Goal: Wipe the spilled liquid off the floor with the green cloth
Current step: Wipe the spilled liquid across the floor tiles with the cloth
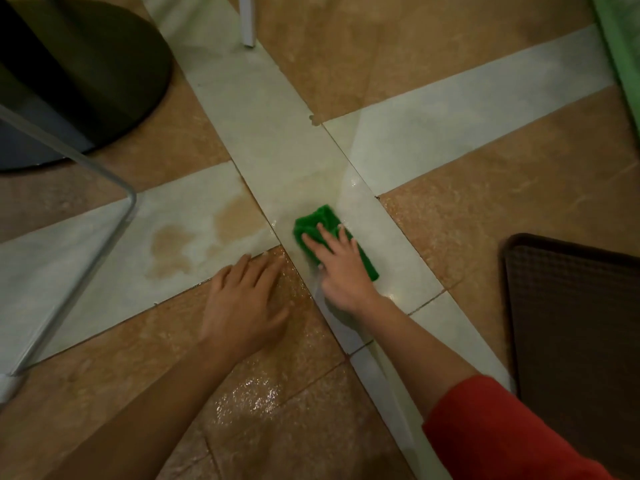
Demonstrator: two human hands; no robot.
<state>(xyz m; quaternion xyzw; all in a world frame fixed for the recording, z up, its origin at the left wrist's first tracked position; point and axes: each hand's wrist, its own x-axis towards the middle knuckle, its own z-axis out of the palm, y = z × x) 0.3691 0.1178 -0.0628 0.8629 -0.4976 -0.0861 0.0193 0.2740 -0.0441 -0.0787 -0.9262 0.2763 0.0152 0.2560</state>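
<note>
On the pale tile strip, your right hand [341,268] presses spread fingers flat on the green cloth [320,223]; your left hand [244,303] lies flat beside the brown spill [169,242].

Glossy wet tile floor [433,143], fuzzy green cloth [320,220], ribbed mat [571,323].

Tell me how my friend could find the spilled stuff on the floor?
Find the big pale cross of tiles in the brown floor. Follow its left branch, between the grey metal leg and the left hand pressed flat. The spill is the tan blotches there, the only brownish patches on pale tile.
</note>
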